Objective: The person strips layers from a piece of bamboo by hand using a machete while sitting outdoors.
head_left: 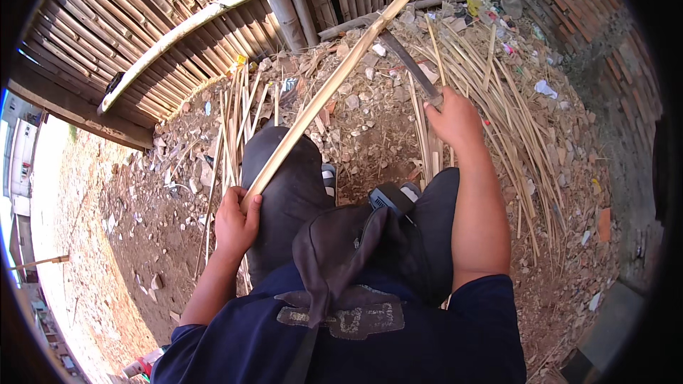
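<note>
Although long, narrow bamboo strip in pinching left fingers, dark blade in curled right fingers.

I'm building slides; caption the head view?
A long pale strip in the left hand, a knife in the right.

Head view: fisheye worn at head height, facing steeply down over the shirt; hands close, ground farther, slatted wall curving along upper rim.

The left hand holds a bamboo strip, the right hand a knife.
</note>
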Demonstrator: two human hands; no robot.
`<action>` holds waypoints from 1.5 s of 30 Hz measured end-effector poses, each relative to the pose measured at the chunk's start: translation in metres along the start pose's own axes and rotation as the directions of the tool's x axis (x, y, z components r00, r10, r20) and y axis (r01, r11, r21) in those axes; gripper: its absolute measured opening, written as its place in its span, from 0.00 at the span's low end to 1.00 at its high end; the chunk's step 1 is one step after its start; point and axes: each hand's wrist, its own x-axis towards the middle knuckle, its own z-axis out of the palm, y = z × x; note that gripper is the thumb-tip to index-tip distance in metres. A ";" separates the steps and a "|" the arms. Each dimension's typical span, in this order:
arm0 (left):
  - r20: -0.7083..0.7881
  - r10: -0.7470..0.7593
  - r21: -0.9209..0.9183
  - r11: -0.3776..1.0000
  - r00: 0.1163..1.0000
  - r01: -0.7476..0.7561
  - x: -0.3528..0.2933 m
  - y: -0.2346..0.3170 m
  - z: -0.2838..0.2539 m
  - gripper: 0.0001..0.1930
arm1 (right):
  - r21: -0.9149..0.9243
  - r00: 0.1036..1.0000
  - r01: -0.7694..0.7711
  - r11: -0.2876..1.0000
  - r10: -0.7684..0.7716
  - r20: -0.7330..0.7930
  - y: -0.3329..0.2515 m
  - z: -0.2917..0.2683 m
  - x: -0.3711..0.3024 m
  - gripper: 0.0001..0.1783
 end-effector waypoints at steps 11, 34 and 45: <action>0.069 -0.054 0.119 0.992 0.996 0.045 -0.001 -0.006 -0.005 0.18 | 0.212 0.992 -0.073 0.975 0.093 -0.088 -0.017 -0.007 -0.008 0.21; 0.042 0.055 0.231 0.971 0.998 -0.064 0.000 -0.003 -0.032 0.27 | 0.330 0.955 0.032 0.944 0.069 -0.290 0.012 0.009 0.005 0.21; 0.140 -0.026 0.168 0.986 0.990 0.002 -0.028 0.008 -0.021 0.21 | 0.139 0.889 0.455 0.880 -0.458 -0.012 -0.024 0.028 -0.017 0.17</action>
